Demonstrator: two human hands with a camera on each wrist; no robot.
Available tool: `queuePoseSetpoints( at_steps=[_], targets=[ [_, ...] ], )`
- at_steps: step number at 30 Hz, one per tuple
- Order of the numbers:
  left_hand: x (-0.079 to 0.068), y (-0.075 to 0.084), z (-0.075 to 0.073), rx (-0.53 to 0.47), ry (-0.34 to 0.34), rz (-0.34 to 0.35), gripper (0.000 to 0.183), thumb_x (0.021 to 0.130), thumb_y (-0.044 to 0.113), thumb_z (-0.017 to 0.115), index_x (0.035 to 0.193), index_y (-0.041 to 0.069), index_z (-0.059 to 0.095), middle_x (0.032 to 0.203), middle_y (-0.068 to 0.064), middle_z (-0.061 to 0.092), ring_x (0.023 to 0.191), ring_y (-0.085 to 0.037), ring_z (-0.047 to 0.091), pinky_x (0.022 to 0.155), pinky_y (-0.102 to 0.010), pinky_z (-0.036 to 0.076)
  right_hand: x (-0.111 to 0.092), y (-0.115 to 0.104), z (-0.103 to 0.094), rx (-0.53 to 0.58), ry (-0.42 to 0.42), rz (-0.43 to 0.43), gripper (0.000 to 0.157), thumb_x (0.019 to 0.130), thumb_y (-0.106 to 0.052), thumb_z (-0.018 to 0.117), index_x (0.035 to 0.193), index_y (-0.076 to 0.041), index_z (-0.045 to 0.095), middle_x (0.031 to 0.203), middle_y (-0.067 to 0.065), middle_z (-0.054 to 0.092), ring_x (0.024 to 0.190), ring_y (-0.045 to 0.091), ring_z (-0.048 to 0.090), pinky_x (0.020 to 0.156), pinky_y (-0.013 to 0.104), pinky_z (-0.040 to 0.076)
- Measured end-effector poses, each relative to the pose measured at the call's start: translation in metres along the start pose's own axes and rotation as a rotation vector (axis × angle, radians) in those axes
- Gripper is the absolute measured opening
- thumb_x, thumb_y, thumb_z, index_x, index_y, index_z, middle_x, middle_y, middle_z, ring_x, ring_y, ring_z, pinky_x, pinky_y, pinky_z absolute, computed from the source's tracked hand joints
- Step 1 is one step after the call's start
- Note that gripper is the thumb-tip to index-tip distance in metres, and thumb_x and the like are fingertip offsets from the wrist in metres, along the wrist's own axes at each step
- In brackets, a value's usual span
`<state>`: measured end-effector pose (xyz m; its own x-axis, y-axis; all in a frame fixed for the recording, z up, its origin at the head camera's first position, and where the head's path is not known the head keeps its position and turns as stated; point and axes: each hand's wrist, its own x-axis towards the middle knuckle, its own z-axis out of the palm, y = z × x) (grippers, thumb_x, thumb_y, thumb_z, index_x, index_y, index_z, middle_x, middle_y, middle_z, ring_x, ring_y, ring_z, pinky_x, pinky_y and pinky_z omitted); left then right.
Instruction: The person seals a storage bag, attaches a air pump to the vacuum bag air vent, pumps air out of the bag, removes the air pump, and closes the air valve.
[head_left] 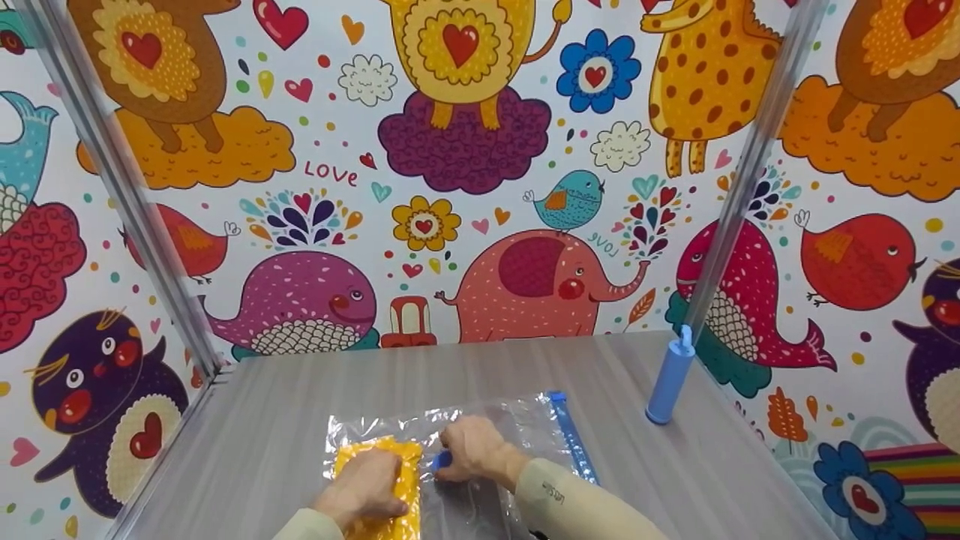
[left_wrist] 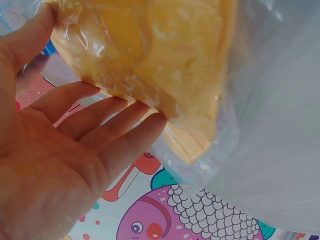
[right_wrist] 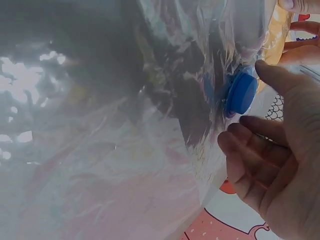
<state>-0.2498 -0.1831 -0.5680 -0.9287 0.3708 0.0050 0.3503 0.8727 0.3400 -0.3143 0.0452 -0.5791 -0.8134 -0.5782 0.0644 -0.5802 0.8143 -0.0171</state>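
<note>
A clear plastic bag point(head_left: 517, 427) lies flat on the table, with a blue zip slider strip point(head_left: 574, 439) along its right side. At its left is a yellow packet point(head_left: 412, 457), soft and glossy under clear plastic. My left hand point(head_left: 367, 484) rests on the packet; in the left wrist view its long fingers touch the packet's edge, nearly straight, thumb apart. My right hand point(head_left: 476, 450) is at the bag's middle. Its thumb and index finger are around a round blue valve cap point(right_wrist: 244, 93) on the film, one on each side.
A light blue hand pump point(head_left: 670, 381) stands upright at the table's right side. Grey wood-patterned tabletop point(head_left: 285, 397) surrounds the bag. Walls with cartoon animals close in the back and both sides, with metal corner posts point(head_left: 135, 202).
</note>
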Motion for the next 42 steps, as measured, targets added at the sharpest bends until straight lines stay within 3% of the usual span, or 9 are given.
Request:
queuePoseSetpoints(
  at_steps=[5, 10, 17, 23, 31, 37, 42],
  targets=[
    [0.0, 0.0, 0.0, 0.008, 0.013, 0.0, 0.043, 0.068, 0.03, 0.103, 0.08, 0.014, 0.065, 0.072, 0.002, 0.06, 0.066, -0.018, 0.052, 0.059, -0.039, 0.047, -0.001, 0.002, -0.003, -0.016, -0.053, -0.116, 0.03, 0.079, -0.039, 0.095, 0.105, -0.028, 0.084, 0.09, -0.014, 0.078, 0.074, 0.002, 0.061, 0.068, 0.018, 0.052],
    [0.0, -0.001, 0.003, 0.048, 0.039, 0.022, 0.046, 0.066, 0.031, 0.103, 0.079, 0.014, 0.063, 0.071, 0.002, 0.059, 0.065, -0.019, 0.052, 0.06, -0.041, 0.048, -0.003, 0.002, -0.003, -0.047, -0.075, -0.151, 0.028, 0.078, -0.028, 0.095, 0.103, -0.03, 0.084, 0.092, -0.015, 0.076, 0.078, 0.004, 0.064, 0.076, 0.02, 0.057],
    [-0.001, -0.001, 0.004, 0.025, 0.008, -0.005, 0.044, 0.069, 0.031, 0.104, 0.082, 0.014, 0.065, 0.074, 0.001, 0.059, 0.068, -0.02, 0.053, 0.063, -0.042, 0.049, -0.004, -0.002, -0.002, -0.074, -0.075, -0.112, 0.018, 0.084, -0.035, 0.093, 0.097, -0.029, 0.083, 0.088, -0.013, 0.075, 0.074, 0.005, 0.06, 0.072, 0.021, 0.056],
    [-0.001, -0.001, 0.003, 0.025, 0.004, -0.002, 0.043, 0.069, 0.031, 0.103, 0.081, 0.014, 0.065, 0.073, 0.003, 0.058, 0.067, -0.018, 0.052, 0.062, -0.04, 0.048, -0.003, -0.004, -0.003, -0.066, -0.078, -0.085, 0.019, 0.087, -0.04, 0.092, 0.091, -0.025, 0.082, 0.081, -0.012, 0.074, 0.07, 0.006, 0.057, 0.066, 0.021, 0.051],
    [0.0, 0.0, 0.003, 0.026, -0.011, -0.005, 0.044, 0.07, 0.033, 0.103, 0.082, 0.014, 0.065, 0.073, 0.003, 0.058, 0.067, -0.018, 0.051, 0.062, -0.04, 0.048, -0.007, -0.008, 0.0, 0.044, -0.033, -0.018, 0.024, 0.086, -0.035, 0.094, 0.08, -0.018, 0.078, 0.07, -0.007, 0.073, 0.06, 0.006, 0.054, 0.059, 0.019, 0.05],
    [0.0, 0.0, 0.003, 0.032, 0.019, 0.004, 0.043, 0.067, 0.032, 0.102, 0.079, 0.014, 0.065, 0.071, 0.003, 0.058, 0.065, -0.018, 0.05, 0.061, -0.04, 0.047, -0.01, -0.013, 0.004, 0.129, 0.03, 0.055, 0.035, 0.08, -0.025, 0.095, 0.067, -0.016, 0.064, 0.06, -0.008, 0.059, 0.054, 0.006, 0.046, 0.049, 0.02, 0.041],
    [0.002, -0.001, -0.001, 0.031, 0.018, 0.012, 0.044, 0.066, 0.033, 0.102, 0.078, 0.014, 0.065, 0.071, 0.002, 0.059, 0.066, -0.019, 0.052, 0.061, -0.04, 0.048, -0.012, -0.007, 0.009, 0.201, 0.057, 0.074, 0.031, 0.084, -0.033, 0.096, 0.072, -0.016, 0.073, 0.065, -0.008, 0.066, 0.058, 0.003, 0.049, 0.053, 0.017, 0.044]
  ],
)
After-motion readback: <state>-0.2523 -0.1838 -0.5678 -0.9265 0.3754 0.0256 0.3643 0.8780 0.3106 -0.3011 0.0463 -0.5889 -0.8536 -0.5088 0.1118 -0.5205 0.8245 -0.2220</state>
